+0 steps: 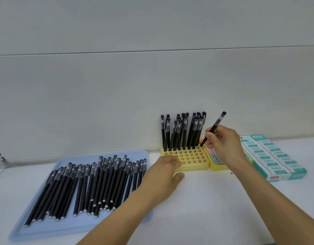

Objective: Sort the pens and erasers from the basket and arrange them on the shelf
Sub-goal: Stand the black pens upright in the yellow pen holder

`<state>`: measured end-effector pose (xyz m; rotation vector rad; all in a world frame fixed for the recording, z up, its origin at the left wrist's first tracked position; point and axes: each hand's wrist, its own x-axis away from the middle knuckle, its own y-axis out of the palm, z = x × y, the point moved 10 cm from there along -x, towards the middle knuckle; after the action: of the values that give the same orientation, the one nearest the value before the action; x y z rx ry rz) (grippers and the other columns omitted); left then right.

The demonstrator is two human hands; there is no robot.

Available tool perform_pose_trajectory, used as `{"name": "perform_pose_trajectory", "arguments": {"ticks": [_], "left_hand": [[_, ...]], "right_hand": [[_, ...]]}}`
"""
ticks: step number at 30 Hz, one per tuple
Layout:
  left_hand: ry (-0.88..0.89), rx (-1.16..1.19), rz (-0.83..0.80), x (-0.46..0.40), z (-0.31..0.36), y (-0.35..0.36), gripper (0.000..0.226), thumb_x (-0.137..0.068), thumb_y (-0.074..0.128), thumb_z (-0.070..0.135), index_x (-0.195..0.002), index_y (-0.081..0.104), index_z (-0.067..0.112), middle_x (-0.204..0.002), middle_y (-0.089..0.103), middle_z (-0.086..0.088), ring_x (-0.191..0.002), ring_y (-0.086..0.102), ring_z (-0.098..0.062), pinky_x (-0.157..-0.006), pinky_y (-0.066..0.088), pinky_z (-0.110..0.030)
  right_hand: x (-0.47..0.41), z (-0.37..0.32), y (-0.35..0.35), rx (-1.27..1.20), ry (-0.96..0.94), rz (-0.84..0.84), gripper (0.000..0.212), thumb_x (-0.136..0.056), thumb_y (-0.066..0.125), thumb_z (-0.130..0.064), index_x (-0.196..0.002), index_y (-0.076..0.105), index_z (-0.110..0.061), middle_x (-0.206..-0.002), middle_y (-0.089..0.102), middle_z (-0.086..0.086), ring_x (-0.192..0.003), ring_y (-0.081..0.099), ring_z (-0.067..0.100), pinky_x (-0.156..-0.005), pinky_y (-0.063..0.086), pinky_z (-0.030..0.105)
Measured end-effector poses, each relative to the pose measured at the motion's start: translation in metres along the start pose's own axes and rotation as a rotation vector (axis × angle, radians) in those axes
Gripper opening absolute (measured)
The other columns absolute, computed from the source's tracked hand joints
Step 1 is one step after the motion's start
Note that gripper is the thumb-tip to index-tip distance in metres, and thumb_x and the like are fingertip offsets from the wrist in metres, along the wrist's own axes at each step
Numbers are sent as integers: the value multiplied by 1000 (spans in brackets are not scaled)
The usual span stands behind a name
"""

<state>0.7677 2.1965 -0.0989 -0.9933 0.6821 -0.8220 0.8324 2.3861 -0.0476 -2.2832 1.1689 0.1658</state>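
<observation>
1. While the right hand [221, 144] pinches one black pen [213, 129] between thumb and fingertips, the pen stands tilted, cap up and to the right, its lower tip at the right end of the holder's rear rows.
2. Yellow grid holder [188, 160]: sits on the white desk [196, 200] against the back wall. Rear rows carry a cluster of upright pens [182, 131]; front rows show open cells.
3. Left hand [167, 169]: fingers fairly straight and laid on the holder's front-left corner, thumb on the desk beside it, steadying; it holds nothing.
4. Blue tray [131, 154]: left of the holder, on the desk, bearing many loose pens [85, 184] lying side by side, not yet sorted.
5. Yellow eraser box [218, 165]: just beside the holder on its right, partly hidden under the right hand.
6. Teal eraser boxes [274, 156]: further right, side by side.
7. Risks, judged:
   - The slanted tip may catch a cell wall or land between cells, because the pen is not yet upright.
   - The hand or the pen may knock the close-packed neighbours askew.
   - A sideways push could shift the holder if the left hand lifts off.
</observation>
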Motion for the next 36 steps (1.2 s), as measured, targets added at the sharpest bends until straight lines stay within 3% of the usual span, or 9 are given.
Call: {"name": "perform_pose_trajectory", "arguments": {"ticks": [8, 16, 19, 21, 23, 26, 28, 32, 36], "left_hand": [[-36, 54, 54, -4, -3, -1, 38, -100, 49, 33, -136, 54, 23, -149, 42, 11, -137, 31, -6, -109, 27, -22], [-67, 74, -2, 0, -2, -2, 42, -100, 48, 34, -140, 51, 22, -152, 38, 10, -139, 30, -7, -112, 28, -25], [-63, 47, 21, 18, -2, -13, 49, -99, 47, 41, -146, 41, 25, -154, 34, 9, -141, 26, -9, -118, 18, -28], [-108, -70, 103, 37, -14, -30, 53, -98, 44, 47, -147, 35, 30, -154, 31, 9, -143, 21, -10, -121, 7, -33], [-236, -248, 192, 60, -41, -50, 59, -96, 37, 56, -149, 28, 30, -153, 29, 6, -143, 19, -15, -120, 9, -37], [-550, -433, 227, 96, -98, -80, 76, -90, 29, 72, -147, 23, 23, -147, 33, -3, -135, 30, -25, -110, 27, -40], [-716, -470, 169, 113, -128, -87, 87, -84, 26, 79, -145, 23, 17, -141, 37, -8, -129, 38, -28, -102, 36, -40], [-759, -328, 91, 118, -156, -84, 90, -80, 34, 81, -139, 31, 13, -132, 43, -11, -119, 48, -28, -83, 47, -34], [-756, -190, 59, 110, -171, -91, 67, -88, 57, 58, -130, 39, 9, -124, 52, -12, -109, 57, -30, -79, 45, -33]], "right_hand": [[-11, 10, 26, 199, 12, -93, 12, -90, 64, -15, -78, 64, -15, -69, 67, 0, -67, 67, 17, -69, 54, 33], [-3, 8, 37, 298, 72, -134, 6, -87, 69, -18, -91, 65, -15, -89, 66, 1, -76, 57, 16, -68, 40, 28], [13, 0, 25, 290, 42, 8, 32, -88, 66, -20, -115, 50, -16, -101, 54, 0, -82, 52, 16, -71, 39, 31], [30, -25, 24, 281, -71, 62, 25, -90, 63, -25, -110, 48, -20, -92, 53, -5, -73, 51, 13, -62, 38, 32], [49, -55, 47, 304, -174, -52, 8, -91, 58, -34, -90, 54, -27, -76, 57, -12, -67, 52, 3, -54, 35, 28], [88, -96, 109, 427, -314, -323, 39, -89, 41, -57, -65, 53, -28, -56, 54, -11, -53, 49, -1, -46, 31, 23], [111, -112, 153, 550, -381, -472, 54, -88, 32, -66, -63, 55, -24, -53, 52, -8, -48, 48, 2, -47, 37, 22], [119, -115, 207, 695, -357, -608, 60, -88, 40, -70, -58, 45, -18, -52, 48, -7, -46, 43, 12, -45, 25, 26], [115, -110, 232, 711, -268, -665, 44, -91, 53, -52, -64, 37, -20, -62, 46, -6, -52, 39, 12, -47, 22, 28]]}}
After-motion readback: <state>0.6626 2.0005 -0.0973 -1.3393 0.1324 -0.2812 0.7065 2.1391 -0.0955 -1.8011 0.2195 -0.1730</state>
